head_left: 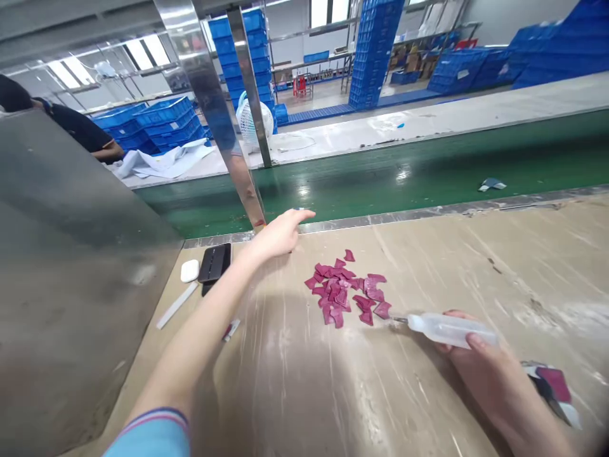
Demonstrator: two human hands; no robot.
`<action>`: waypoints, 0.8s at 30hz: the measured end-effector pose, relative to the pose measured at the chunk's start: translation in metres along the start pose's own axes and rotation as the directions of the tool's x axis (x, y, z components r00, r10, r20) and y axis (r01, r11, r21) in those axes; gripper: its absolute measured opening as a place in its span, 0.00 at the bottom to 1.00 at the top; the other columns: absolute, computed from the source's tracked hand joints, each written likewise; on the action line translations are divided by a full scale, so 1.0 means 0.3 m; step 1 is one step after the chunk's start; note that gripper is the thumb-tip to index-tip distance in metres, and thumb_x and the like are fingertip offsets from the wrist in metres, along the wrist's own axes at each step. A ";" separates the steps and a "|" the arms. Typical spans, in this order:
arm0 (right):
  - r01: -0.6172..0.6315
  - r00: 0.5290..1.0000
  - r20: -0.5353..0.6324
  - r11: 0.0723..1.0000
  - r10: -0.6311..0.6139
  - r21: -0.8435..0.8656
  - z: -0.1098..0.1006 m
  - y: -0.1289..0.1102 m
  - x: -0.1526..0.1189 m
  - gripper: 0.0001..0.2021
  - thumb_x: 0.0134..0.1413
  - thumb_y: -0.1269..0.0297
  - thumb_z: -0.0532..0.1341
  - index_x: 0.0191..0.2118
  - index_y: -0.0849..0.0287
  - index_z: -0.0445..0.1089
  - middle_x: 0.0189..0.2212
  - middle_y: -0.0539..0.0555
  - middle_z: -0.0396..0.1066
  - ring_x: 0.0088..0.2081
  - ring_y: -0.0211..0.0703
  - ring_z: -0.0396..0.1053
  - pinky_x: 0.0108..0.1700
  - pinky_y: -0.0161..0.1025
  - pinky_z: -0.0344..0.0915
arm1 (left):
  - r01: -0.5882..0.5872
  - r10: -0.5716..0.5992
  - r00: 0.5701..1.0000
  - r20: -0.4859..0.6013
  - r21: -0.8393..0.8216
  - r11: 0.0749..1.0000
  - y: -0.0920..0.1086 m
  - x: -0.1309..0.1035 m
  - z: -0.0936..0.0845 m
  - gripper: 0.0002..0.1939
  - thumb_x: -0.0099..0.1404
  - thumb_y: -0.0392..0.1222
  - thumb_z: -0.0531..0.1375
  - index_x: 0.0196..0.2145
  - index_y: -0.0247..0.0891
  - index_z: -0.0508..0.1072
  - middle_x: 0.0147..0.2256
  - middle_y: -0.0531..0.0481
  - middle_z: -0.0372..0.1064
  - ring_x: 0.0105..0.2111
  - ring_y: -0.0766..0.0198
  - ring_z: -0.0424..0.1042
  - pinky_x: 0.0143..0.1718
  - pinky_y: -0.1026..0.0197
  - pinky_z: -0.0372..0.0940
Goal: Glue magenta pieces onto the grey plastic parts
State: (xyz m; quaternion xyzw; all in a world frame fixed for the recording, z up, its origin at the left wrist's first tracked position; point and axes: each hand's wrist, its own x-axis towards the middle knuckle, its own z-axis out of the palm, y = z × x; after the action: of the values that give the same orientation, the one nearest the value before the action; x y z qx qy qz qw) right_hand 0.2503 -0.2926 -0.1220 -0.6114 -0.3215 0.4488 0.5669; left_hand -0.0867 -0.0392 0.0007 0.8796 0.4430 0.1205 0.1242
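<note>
The right hand (469,352) has its grip clamped on a translucent bottle (438,325), with the thumb on the near side and the fingers on the far side. The bottle lies nearly level, its nozzle (400,320) directed leftward from the grip, the tip just beside the rightmost of the maroon pieces (337,289). These pieces form a loose, overlapping cluster on the table (309,381), left of the right grip and well apart from it. The left hand (280,233) is positioned at the table's far edge, beyond and left of the cluster, index finger extended rightward; whether its grip is closed on anything cannot be determined. A green channel (342,190) runs behind the table.
</note>
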 end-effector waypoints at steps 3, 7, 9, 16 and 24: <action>-0.114 0.993 0.042 0.975 0.108 0.192 0.005 -0.013 -0.030 0.26 0.46 0.32 0.73 0.39 0.48 0.78 0.26 0.55 0.71 0.28 0.55 0.71 0.32 0.54 0.75 | 0.186 -0.181 0.980 -0.078 0.067 0.980 -0.038 0.133 0.098 0.21 0.77 0.49 0.66 0.63 0.38 0.74 0.62 0.39 0.74 0.57 0.49 0.78 0.57 0.41 0.77; -0.182 0.982 0.105 0.936 0.157 0.301 0.006 -0.051 -0.054 0.26 0.46 0.36 0.76 0.41 0.51 0.80 0.29 0.54 0.75 0.29 0.52 0.73 0.35 0.52 0.77 | 0.358 -0.344 0.928 -0.143 0.083 0.930 -0.105 0.247 0.147 0.21 0.77 0.49 0.66 0.63 0.38 0.75 0.61 0.40 0.74 0.56 0.49 0.78 0.57 0.41 0.78; -0.176 0.984 0.087 0.921 0.155 0.347 0.018 -0.079 -0.056 0.25 0.43 0.37 0.78 0.40 0.51 0.81 0.32 0.56 0.78 0.31 0.52 0.75 0.35 0.50 0.77 | 0.395 -0.379 0.910 -0.168 0.074 0.916 -0.125 0.267 0.137 0.21 0.77 0.49 0.66 0.62 0.38 0.75 0.61 0.40 0.74 0.56 0.49 0.78 0.56 0.42 0.78; -0.085 0.989 -0.072 0.904 0.127 0.418 0.099 -0.125 -0.056 0.25 0.31 0.42 0.85 0.33 0.50 0.82 0.24 0.49 0.74 0.26 0.42 0.70 0.30 0.40 0.72 | 0.250 -0.247 0.948 -0.199 -0.008 0.968 0.045 0.021 0.102 0.14 0.82 0.39 0.56 0.59 0.34 0.74 0.70 0.30 0.66 0.69 0.44 0.70 0.69 0.38 0.68; -0.199 0.975 0.030 0.815 0.218 0.544 0.189 -0.128 -0.129 0.20 0.42 0.42 0.81 0.36 0.47 0.82 0.32 0.48 0.79 0.33 0.43 0.75 0.34 0.41 0.76 | 0.260 -0.267 0.961 0.070 -0.554 0.791 0.333 -0.659 0.083 0.14 0.82 0.51 0.54 0.48 0.42 0.76 0.51 0.42 0.80 0.50 0.50 0.78 0.55 0.44 0.76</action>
State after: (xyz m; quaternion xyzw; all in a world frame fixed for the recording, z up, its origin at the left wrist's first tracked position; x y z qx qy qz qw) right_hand 0.1879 -0.2990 -0.0746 -0.4644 -0.1024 0.5703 0.6698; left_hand -0.1183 -0.2596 -0.0105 0.7338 0.5072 0.2312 0.3884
